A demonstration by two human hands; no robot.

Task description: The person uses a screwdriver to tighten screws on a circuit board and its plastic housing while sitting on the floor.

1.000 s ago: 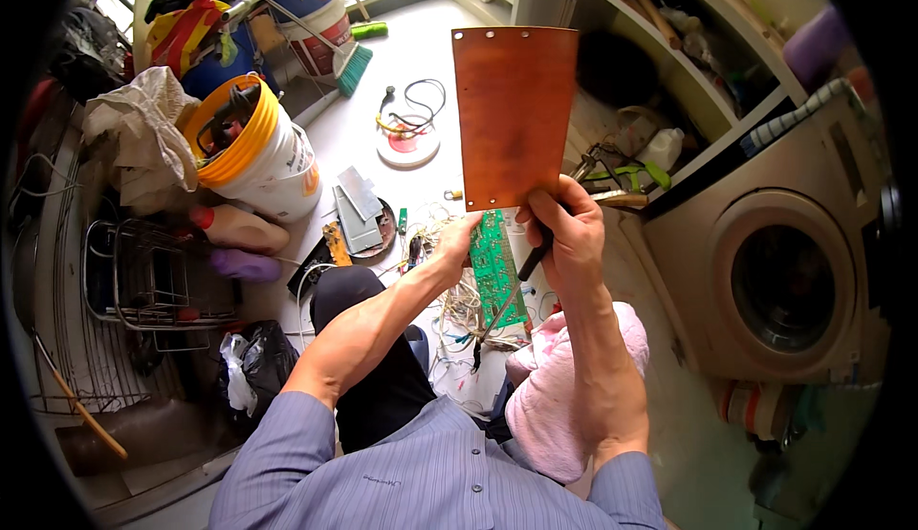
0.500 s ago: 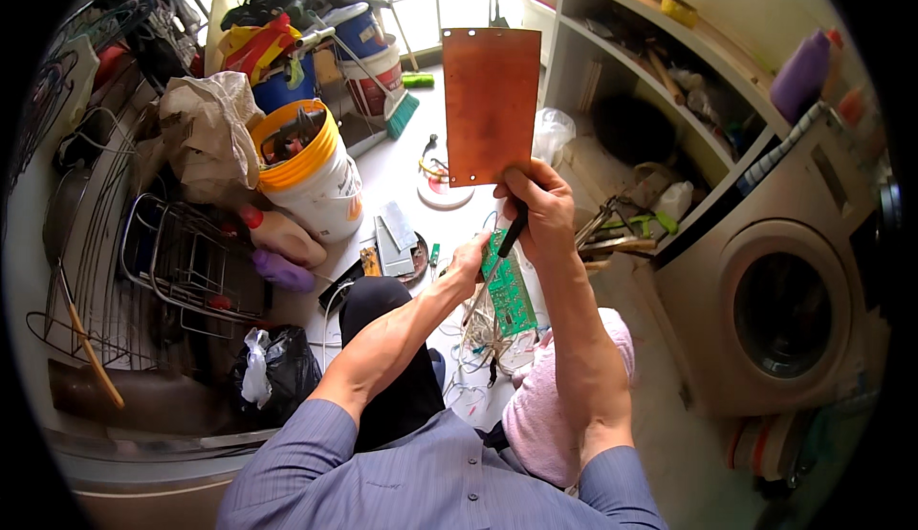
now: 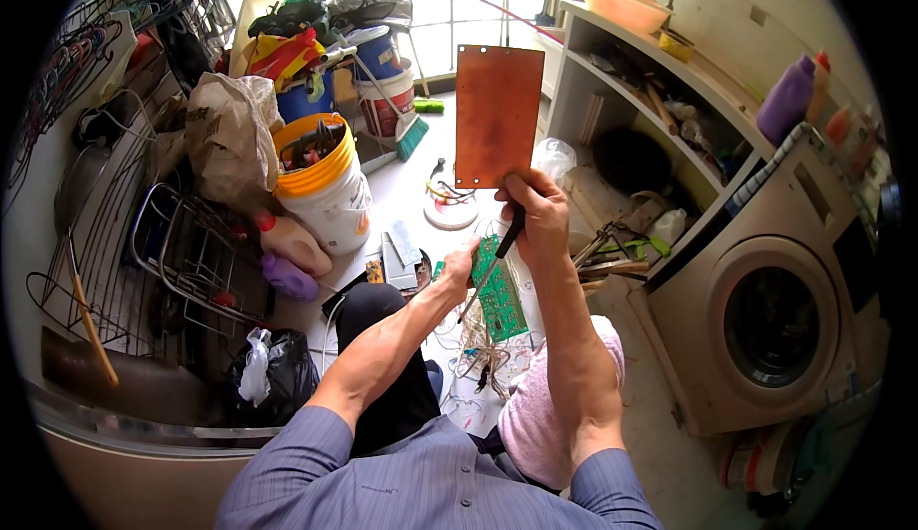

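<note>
In a cluttered room with a washing machine [image 3: 684, 367] at right, a person's right hand [image 3: 538, 207] is pinching the lower edge of a copper-coloured plate [image 3: 498, 114], which is standing upright above a green circuit board [image 3: 499, 302]. The same hand is clasping a black-handled tool [image 3: 512, 232], its thin shaft slanting down in front of the board. The left hand [image 3: 461, 264] is gripping the board's left side, near tangled pale wires [image 3: 485, 350].
</note>
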